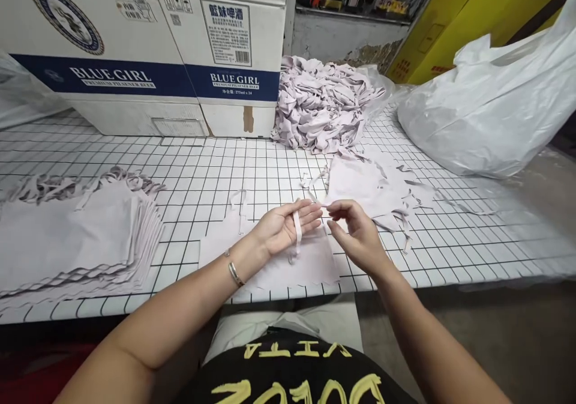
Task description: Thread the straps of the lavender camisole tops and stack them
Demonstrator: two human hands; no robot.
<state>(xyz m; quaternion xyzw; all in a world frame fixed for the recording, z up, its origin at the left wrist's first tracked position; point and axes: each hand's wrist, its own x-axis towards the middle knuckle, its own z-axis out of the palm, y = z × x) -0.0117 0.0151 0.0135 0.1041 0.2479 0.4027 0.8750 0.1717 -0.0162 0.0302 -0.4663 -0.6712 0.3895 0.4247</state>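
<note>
My left hand (288,227) is palm up above the near edge of the white gridded table (216,170), fingers stretched out, with a pale fabric strap (297,229) draped across them. My right hand (355,230) is just to its right, thumb and fingers pinched on the end of that strap near the left fingertips. The strap belongs to a pale lilac fabric piece (288,260) lying flat under both hands. A loose heap of similar pieces (373,182) lies just beyond my right hand.
A neat stack of flat lilac pieces (76,236) sits at the left. A big tangled pile of them (321,104) lies at the back centre. Blue Girl cardboard boxes (148,50) stand at the back left, a white plastic bag (490,110) at the right.
</note>
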